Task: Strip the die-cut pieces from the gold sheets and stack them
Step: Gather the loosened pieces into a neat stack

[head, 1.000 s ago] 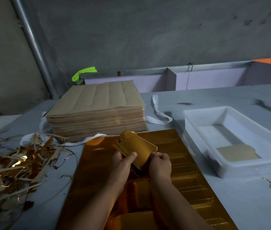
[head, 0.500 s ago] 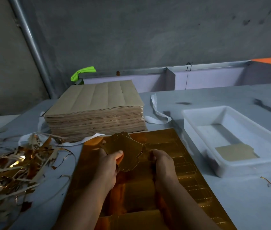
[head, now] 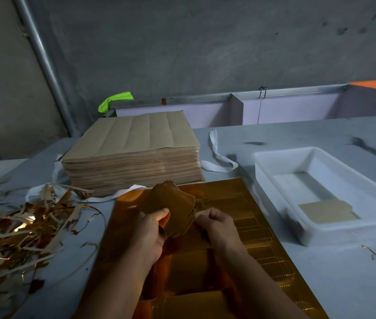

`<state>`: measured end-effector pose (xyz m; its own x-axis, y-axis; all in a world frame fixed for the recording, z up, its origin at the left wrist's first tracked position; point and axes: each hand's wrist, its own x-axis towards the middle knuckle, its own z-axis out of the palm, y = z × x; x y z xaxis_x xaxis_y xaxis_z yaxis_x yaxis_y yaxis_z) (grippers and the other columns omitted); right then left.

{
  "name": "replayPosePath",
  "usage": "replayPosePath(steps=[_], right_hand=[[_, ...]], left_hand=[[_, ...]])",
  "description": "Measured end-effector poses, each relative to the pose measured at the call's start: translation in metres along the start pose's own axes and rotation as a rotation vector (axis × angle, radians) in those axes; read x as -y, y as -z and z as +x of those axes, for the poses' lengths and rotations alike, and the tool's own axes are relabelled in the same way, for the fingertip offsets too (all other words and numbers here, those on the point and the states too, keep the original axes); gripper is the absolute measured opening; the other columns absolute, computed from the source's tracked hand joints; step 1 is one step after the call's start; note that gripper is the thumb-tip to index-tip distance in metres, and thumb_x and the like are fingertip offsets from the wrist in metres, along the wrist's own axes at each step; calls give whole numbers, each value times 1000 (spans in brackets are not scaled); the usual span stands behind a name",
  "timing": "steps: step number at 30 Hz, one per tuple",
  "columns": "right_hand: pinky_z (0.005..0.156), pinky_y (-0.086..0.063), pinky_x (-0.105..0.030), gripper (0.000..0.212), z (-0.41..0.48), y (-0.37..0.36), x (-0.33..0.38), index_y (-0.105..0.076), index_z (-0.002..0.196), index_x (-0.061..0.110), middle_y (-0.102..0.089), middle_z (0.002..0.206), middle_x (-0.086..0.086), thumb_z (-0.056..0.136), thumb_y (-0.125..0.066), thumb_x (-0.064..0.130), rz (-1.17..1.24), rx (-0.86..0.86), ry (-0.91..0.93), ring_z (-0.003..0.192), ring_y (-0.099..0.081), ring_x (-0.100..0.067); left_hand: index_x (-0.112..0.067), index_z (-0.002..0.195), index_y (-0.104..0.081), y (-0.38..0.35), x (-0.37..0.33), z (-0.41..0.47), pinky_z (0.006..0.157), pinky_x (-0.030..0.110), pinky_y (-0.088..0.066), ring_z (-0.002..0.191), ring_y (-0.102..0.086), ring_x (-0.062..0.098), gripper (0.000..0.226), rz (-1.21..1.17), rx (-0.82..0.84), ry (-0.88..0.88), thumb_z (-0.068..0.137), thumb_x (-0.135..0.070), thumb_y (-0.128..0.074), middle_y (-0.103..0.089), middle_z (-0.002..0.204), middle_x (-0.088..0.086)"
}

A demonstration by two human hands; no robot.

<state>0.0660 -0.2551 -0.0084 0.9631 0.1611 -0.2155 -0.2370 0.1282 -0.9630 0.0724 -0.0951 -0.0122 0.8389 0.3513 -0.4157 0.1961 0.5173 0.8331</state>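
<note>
Gold pieces (head: 170,209), a small bundle, were pinched by left hand (head: 152,229) and right hand (head: 219,226) above the sheet (head: 226,196). One piece (head: 327,211) lay in the tray (head: 320,237); a tall stack (head: 131,157) apparently awaited stripping.

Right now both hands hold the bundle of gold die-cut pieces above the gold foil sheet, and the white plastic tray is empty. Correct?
Not empty: the head view shows a flat tan card piece lying in the white plastic tray. The left hand and right hand do hold the gold bundle above the gold foil sheet.
</note>
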Motion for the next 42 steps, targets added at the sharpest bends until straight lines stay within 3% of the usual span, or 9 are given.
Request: replayPosePath(steps=[5,12,17,21,24,34,38,42], right_hand=[[67,-50,-34,15,-5,-5,4,-66,81,21,-70,83,-1,95,-62,21,-182,-37,216,72,-59,-15],[62,-55,-31,16,-10,-11,11,-62,80,29,-68,79,2,96,-63,25,-405,-81,450,72,-64,-14],[65,-59,-36,15,-7,-10,13,-61,81,28,-69,80,1,96,-60,24,-295,-145,394,75,-68,-18],[60,-52,-24,15,-2,-5,15,-62,83,23,-68,74,2,97,-57,19,-137,-224,317,68,-66,-12],[63,-50,-27,14,0,-2,15,-61,85,19,-65,76,-1,98,-56,18,-69,-223,285,70,-63,-15],[66,-52,-31,12,3,0,9,-60,85,21,-63,76,0,94,-63,27,-139,-211,283,71,-59,-14],[62,-47,-24,13,6,2,8,-60,82,22,-62,74,4,94,-63,22,-172,-292,310,68,-57,-8],[62,-45,-27,12,8,8,14,-57,85,19,-59,76,2,96,-59,20,-126,-382,342,67,-54,-10]], left_hand=[[-15,135,-49,4,1,-6,65,43,-50,101,-64,35,57,-144,68,104,82,-6,-66,-65,116,16],[-15,135,-51,8,6,-9,65,41,-50,100,-65,35,53,-234,68,160,84,-15,-64,-66,115,18],[-17,133,-53,10,7,-9,63,44,-52,100,-65,40,55,-202,44,192,80,-18,-67,-66,116,21],[-17,127,-55,10,4,-9,61,50,-54,99,-64,45,62,-196,36,206,67,-15,-70,-66,115,22],[-16,125,-56,9,3,-9,59,51,-53,99,-63,45,62,-193,27,210,66,-11,-70,-66,114,22],[-15,115,-57,7,3,-12,55,51,-52,91,-62,45,52,-165,29,232,65,-9,-70,-66,107,22],[-12,113,-60,7,3,-13,54,51,-52,91,-63,45,50,-142,36,241,65,-8,-71,-66,106,23],[-11,116,-60,7,3,-13,57,55,-51,96,-63,45,50,-147,41,245,67,-6,-70,-66,111,24]])
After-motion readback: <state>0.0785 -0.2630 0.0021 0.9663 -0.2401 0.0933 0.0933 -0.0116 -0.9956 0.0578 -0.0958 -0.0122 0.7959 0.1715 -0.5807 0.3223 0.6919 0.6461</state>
